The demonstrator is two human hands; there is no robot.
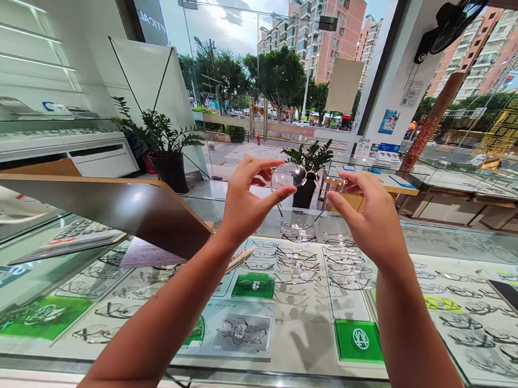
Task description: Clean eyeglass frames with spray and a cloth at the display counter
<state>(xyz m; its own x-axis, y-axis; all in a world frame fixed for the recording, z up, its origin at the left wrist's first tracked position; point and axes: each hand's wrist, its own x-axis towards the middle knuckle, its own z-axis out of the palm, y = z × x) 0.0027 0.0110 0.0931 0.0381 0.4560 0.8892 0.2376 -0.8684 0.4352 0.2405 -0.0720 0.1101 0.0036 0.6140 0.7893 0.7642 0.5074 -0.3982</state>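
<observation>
I hold a pair of thin-framed glasses up at chest height over a glass display counter. My left hand pinches the frame's left lens rim between thumb and fingers. My right hand pinches the right end of the frame near its hinge. The temples hang down and back toward me. Both hands are closed on the frame. Under the counter glass lie several rows of spectacle frames on white trays.
A brown angled mirror or sign board stands on the counter at left. Green brand cards lie among the frames. Potted plants stand by the shop window, beyond which are a street, trees and tall buildings. More counters run to the right.
</observation>
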